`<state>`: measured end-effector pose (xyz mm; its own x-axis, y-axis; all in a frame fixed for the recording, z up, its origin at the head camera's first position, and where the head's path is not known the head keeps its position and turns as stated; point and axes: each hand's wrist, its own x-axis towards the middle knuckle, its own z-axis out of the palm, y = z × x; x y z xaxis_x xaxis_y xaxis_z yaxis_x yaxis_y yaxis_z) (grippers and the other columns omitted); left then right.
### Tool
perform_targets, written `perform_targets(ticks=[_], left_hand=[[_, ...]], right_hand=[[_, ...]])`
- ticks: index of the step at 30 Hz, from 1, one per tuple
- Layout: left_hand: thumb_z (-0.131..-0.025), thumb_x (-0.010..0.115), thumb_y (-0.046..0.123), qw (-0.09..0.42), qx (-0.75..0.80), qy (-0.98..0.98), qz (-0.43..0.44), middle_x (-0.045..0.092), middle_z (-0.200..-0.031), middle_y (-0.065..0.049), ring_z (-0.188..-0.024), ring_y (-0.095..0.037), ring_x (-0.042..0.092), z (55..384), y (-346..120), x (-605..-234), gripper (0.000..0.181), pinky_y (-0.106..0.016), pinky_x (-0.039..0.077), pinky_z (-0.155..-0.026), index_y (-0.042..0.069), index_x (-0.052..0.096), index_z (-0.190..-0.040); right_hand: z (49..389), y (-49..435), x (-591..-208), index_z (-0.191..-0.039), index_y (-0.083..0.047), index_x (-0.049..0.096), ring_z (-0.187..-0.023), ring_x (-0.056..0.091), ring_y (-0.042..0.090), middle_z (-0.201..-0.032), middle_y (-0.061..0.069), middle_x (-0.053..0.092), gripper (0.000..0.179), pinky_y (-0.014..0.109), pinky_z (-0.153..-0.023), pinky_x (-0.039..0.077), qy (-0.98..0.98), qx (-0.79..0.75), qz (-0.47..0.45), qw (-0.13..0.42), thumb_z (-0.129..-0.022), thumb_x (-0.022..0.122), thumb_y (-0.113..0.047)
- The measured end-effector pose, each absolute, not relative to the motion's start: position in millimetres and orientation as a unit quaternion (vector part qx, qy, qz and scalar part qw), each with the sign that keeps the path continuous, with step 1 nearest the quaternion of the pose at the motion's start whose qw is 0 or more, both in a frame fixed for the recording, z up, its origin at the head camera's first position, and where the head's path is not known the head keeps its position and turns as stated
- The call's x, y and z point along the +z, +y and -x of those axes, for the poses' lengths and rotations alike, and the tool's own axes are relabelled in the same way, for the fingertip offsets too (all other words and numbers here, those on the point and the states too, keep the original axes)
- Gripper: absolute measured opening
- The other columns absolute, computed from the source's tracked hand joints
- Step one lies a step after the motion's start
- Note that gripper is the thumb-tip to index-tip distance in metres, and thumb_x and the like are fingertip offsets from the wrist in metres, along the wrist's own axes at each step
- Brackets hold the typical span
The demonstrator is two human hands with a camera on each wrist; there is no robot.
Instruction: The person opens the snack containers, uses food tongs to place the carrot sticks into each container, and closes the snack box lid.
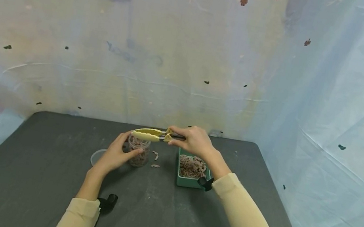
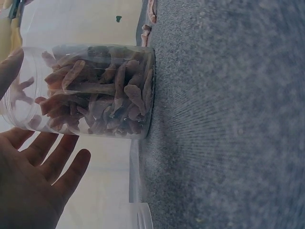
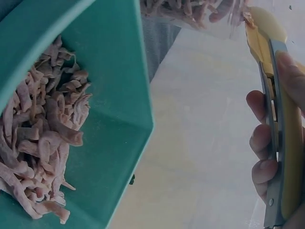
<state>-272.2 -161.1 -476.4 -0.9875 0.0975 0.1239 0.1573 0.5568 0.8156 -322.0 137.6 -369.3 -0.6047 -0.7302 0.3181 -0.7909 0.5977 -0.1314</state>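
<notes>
My left hand (image 1: 116,154) holds a clear plastic jar (image 2: 102,90) near its open top, thumb on one side and fingers on the other. The jar stands upright on the dark table, well filled with brownish-pink dried strips. In my right hand (image 1: 195,139) are yellow-tipped metal tongs (image 1: 147,134), held level with their tips over the jar's mouth. The right wrist view shows the tong tips (image 3: 259,36) close at the jar's rim. To the right, below the right forearm, sits a green plastic tub (image 1: 190,184) with a heap of the same strips (image 3: 43,138).
Two loose strips (image 1: 155,166) lie on the table between jar and tub. A clear round lid (image 1: 97,156) lies left of the jar, partly behind the left hand. A hanging plastic sheet (image 1: 178,48) borders the table's (image 1: 149,220) back and right side.
</notes>
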Motion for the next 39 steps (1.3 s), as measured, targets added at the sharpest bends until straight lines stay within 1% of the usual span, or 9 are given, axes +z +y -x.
perform_targets(ticks=[5,11,15,19,23,30,34,36,39], left_hand=[[-0.096,0.074,0.052,0.034,-0.463,-0.882,0.076,0.030,-0.162,-0.024,-0.147,-0.049,0.033,272,-161,-476,0.097,-0.072,0.035,-0.112,0.008,0.023,-0.166],[-0.095,0.075,0.051,0.037,-0.470,-0.879,0.078,0.032,-0.161,-0.023,-0.146,-0.047,0.035,273,-161,-476,0.095,-0.070,0.037,-0.112,0.010,0.025,-0.165],[-0.095,0.074,0.052,0.038,-0.463,-0.882,0.079,0.031,-0.161,-0.024,-0.146,-0.048,0.035,273,-161,-477,0.096,-0.070,0.036,-0.112,0.007,0.024,-0.165],[-0.095,0.072,0.055,0.033,-0.458,-0.885,0.075,0.030,-0.162,-0.024,-0.147,-0.049,0.032,274,-162,-477,0.098,-0.071,0.034,-0.113,0.006,0.023,-0.165],[-0.095,0.072,0.057,0.031,-0.458,-0.885,0.072,0.030,-0.162,-0.024,-0.147,-0.049,0.033,273,-162,-477,0.099,-0.071,0.034,-0.113,0.007,0.023,-0.165],[-0.094,0.073,0.057,0.038,-0.464,-0.882,0.078,0.032,-0.161,-0.022,-0.147,-0.048,0.035,273,-161,-477,0.098,-0.072,0.035,-0.113,0.011,0.024,-0.165],[-0.093,0.072,0.060,0.038,-0.463,-0.882,0.080,0.031,-0.162,-0.022,-0.147,-0.047,0.034,273,-162,-478,0.099,-0.071,0.036,-0.112,0.011,0.024,-0.166],[-0.094,0.072,0.060,0.039,-0.461,-0.883,0.081,0.032,-0.161,-0.022,-0.147,-0.047,0.034,273,-162,-478,0.099,-0.071,0.036,-0.112,0.011,0.024,-0.165],[-0.094,0.072,0.059,0.043,-0.458,-0.884,0.085,0.033,-0.160,-0.022,-0.147,-0.048,0.035,273,-161,-478,0.097,-0.071,0.036,-0.111,0.012,0.025,-0.165]], right_hand=[[322,135,-371,-0.146,-0.020,0.064,-0.043,0.042,0.006,-0.077,0.002,0.075,0.058,0.026,-0.048,0.036,-0.892,0.116,-0.424,0.109,-0.094,0.075,-0.044],[321,133,-372,-0.148,-0.022,0.062,-0.049,0.050,0.006,-0.089,0.003,0.079,0.060,0.025,-0.047,0.037,-0.899,0.105,-0.414,0.099,-0.094,0.075,-0.045],[321,134,-372,-0.149,-0.023,0.061,-0.049,0.050,0.005,-0.093,0.002,0.079,0.061,0.024,-0.047,0.037,-0.902,0.096,-0.409,0.101,-0.094,0.073,-0.048],[321,135,-372,-0.149,-0.023,0.061,-0.049,0.050,0.005,-0.096,0.002,0.080,0.062,0.024,-0.046,0.036,-0.899,0.097,-0.413,0.105,-0.094,0.073,-0.048],[321,136,-372,-0.149,-0.022,0.061,-0.050,0.052,0.005,-0.098,0.002,0.080,0.062,0.024,-0.048,0.037,-0.897,0.099,-0.415,0.111,-0.094,0.074,-0.048],[317,141,-371,-0.150,-0.023,0.060,-0.046,0.044,0.006,-0.092,0.001,0.078,0.062,0.023,-0.046,0.030,-0.900,0.105,-0.405,0.121,-0.095,0.073,-0.048],[313,146,-369,-0.152,-0.024,0.058,-0.043,0.038,0.007,-0.099,0.003,0.079,0.062,0.023,-0.045,0.026,-0.903,0.132,-0.392,0.117,-0.096,0.073,-0.046],[311,149,-367,-0.153,-0.024,0.056,-0.043,0.036,0.007,-0.094,0.002,0.078,0.064,0.023,-0.045,0.025,-0.904,0.145,-0.384,0.117,-0.095,0.074,-0.045],[307,155,-365,-0.155,-0.022,0.053,-0.045,0.037,0.007,-0.077,-0.001,0.069,0.068,0.025,-0.046,0.027,-0.905,0.164,-0.372,0.125,-0.095,0.075,-0.045]])
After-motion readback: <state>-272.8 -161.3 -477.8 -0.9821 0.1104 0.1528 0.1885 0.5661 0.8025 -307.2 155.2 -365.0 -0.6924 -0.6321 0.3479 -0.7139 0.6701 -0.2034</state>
